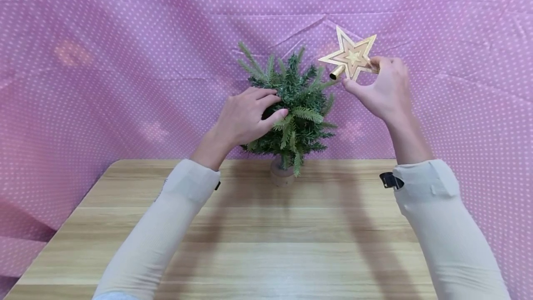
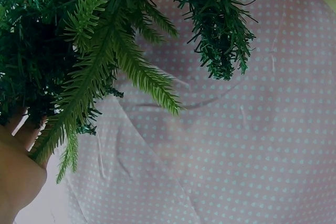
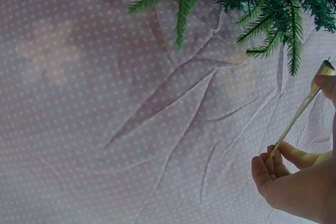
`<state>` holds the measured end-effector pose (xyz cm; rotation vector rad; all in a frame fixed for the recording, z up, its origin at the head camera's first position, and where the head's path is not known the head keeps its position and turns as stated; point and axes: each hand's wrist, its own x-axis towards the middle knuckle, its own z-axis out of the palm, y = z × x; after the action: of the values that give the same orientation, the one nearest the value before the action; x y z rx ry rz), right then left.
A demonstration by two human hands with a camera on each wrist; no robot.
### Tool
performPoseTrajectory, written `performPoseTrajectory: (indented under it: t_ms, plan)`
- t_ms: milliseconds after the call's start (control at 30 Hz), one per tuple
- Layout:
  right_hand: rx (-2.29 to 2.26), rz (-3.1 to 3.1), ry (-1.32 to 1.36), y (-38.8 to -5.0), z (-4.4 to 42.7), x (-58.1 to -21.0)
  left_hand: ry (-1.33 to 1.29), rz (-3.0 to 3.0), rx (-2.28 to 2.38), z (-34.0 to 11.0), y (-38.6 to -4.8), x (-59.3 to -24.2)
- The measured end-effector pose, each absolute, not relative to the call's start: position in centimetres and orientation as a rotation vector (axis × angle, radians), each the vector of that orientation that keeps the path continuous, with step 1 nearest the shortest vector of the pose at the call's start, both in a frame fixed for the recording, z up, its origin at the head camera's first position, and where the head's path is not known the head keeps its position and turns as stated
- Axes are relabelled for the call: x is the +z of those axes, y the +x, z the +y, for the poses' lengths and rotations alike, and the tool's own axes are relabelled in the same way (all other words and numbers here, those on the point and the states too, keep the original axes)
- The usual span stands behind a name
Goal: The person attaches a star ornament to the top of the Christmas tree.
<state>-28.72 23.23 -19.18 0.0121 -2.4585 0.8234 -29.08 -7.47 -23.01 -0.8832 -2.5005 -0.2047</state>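
A small green Christmas tree (image 1: 308, 128) stands upright on its round base (image 1: 282, 174) at the table's far edge. My left hand (image 1: 245, 115) holds its upper left side, thumb in front and fingertips sunk among the branches. In the left wrist view that hand (image 2: 21, 166) shows at the lower left, beside a light green sprig (image 2: 86, 90). To the tree's upper right, my right hand (image 1: 385, 87) pinches a gold star tree topper (image 1: 353, 55) by its points. The topper's short tube (image 1: 337, 72) angles down toward the tree. The right wrist view shows the star (image 3: 294, 121) edge-on.
The tree stands on a wooden table (image 1: 270, 235) with a rounded far left corner. Close behind hangs a pink cloth (image 1: 145, 59) with white dots and creases. Both forearms reach over the table, one on each side of the tree.
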Motion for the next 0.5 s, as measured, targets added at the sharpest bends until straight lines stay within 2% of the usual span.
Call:
performPoseTrajectory:
  t_ms: [500]
  plan:
    - [0.8, -2.446, 0.009, -29.5, 21.9, -17.8, -0.884, -2.477, -0.211, -7.5, -29.0, -23.1]
